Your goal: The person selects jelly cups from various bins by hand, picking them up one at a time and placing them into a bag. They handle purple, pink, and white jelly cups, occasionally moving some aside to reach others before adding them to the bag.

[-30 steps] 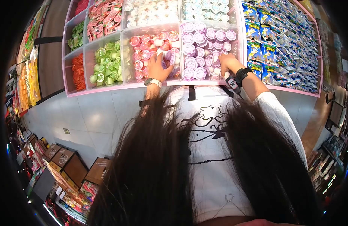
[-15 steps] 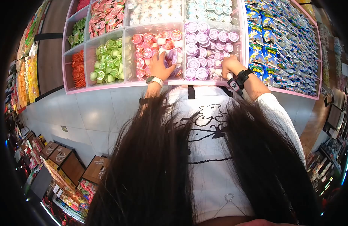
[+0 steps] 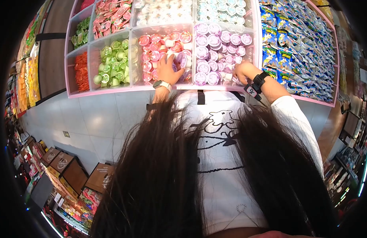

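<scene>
In the front row of the pink display bin (image 3: 112, 92), my left hand (image 3: 167, 68) lies palm-down on the red jelly cups (image 3: 151, 41), with the fingertips reaching toward the clear divider (image 3: 192, 51) on the right side of that compartment. The fingers are bent over the cups; I cannot tell whether they close on one. A white watch (image 3: 162, 84) sits on this wrist, just above the bin's front rim.

My right hand (image 3: 241, 71) is in the next compartment, at the front right corner of the purple jelly cups (image 3: 215, 39). It is curled downward, touching the cups; the grip itself is hidden from view. A black strap (image 3: 258, 81) wraps this wrist.

Green jelly cups (image 3: 112, 65) fill the compartment to the left of the red ones. Blue snack packets (image 3: 286, 47) lie to the right of the purple ones.
</scene>
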{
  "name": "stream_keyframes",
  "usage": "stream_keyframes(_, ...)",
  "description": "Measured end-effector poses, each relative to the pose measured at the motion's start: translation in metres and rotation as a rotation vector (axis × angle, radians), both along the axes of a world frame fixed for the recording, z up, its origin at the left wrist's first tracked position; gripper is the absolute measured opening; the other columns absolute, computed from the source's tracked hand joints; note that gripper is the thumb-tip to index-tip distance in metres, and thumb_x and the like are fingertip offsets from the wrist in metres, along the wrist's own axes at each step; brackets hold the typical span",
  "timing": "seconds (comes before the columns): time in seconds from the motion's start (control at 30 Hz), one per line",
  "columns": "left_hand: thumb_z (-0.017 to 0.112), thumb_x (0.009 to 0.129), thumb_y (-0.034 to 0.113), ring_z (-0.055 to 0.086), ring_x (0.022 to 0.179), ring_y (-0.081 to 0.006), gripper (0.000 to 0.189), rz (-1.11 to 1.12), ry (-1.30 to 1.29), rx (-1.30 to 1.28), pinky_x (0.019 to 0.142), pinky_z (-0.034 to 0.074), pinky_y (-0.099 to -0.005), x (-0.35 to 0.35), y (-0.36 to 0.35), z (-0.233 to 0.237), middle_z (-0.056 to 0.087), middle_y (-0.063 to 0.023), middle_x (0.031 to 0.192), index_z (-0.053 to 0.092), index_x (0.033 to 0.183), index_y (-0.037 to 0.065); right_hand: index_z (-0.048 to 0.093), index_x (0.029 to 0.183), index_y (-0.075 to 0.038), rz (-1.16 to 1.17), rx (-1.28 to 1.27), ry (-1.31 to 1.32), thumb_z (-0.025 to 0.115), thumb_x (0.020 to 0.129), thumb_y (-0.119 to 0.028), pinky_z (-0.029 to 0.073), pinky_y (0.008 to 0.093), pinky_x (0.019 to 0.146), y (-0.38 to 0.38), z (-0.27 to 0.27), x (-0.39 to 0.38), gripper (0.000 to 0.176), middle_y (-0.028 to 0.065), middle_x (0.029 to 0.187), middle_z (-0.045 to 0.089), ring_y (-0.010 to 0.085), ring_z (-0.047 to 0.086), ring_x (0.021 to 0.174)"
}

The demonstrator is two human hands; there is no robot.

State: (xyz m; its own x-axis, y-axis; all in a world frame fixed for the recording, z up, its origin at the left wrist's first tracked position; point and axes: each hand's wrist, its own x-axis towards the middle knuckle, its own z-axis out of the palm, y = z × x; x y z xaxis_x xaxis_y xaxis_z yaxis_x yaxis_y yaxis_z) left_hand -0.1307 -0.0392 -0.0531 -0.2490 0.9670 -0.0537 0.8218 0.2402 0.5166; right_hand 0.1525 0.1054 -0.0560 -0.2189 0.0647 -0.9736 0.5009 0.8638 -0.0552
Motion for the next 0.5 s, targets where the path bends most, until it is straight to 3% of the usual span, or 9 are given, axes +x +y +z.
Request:
stream_keyframes(0.13,0.067,0.060,0.039,0.034,0.112,-0.0386,0.069,0.006,0.005,-0.031,0.093,0.028,-0.0465,0.000,0.001,0.001,0.038,-0.0228,0.121,0.045,0.118,0.010,0.059,0.104,-0.020,0.031,0.056,0.074,0.077,0.042,-0.015,0.043,0.0399,0.078,-0.010,0.044,-0.012,0.065,0.0052,0.108,0.055,0.0261,0.056,0.095)
stream_keyframes(0.23,0.067,0.061,0.038,0.033,0.113,-0.0387,0.068,0.005,0.009,-0.030,0.094,0.028,-0.0464,0.001,0.001,0.000,0.038,-0.0231,0.121,0.045,0.118,0.009,0.057,0.108,-0.022,0.090,0.078,0.019,0.078,0.042,-0.015,0.045,0.0423,0.076,-0.014,0.040,-0.014,0.070,0.0054,0.112,0.052,0.0295,0.052,0.101)
stream_keyframes(0.37,0.066,0.063,0.038,0.035,0.111,-0.0386,0.066,0.012,0.027,-0.019,0.093,0.030,-0.0452,0.000,-0.001,0.000,0.039,-0.0237,0.120,0.045,0.119,0.011,0.053,0.115,-0.023,0.258,-0.022,-0.008,0.078,0.041,-0.013,0.048,0.0355,0.072,-0.012,0.013,-0.010,0.078,0.0057,0.106,0.056,0.0240,0.057,0.093)
stream_keyframes(0.5,0.067,0.063,0.037,0.036,0.111,-0.0385,0.066,0.016,0.026,-0.003,0.092,0.030,-0.0449,0.000,0.000,-0.001,0.040,-0.0236,0.119,0.045,0.119,0.010,0.054,0.114,-0.019,0.083,-0.146,0.008,0.076,0.038,-0.014,0.049,0.0336,0.069,-0.002,0.026,-0.010,0.079,0.0091,0.103,0.058,0.0221,0.060,0.087)
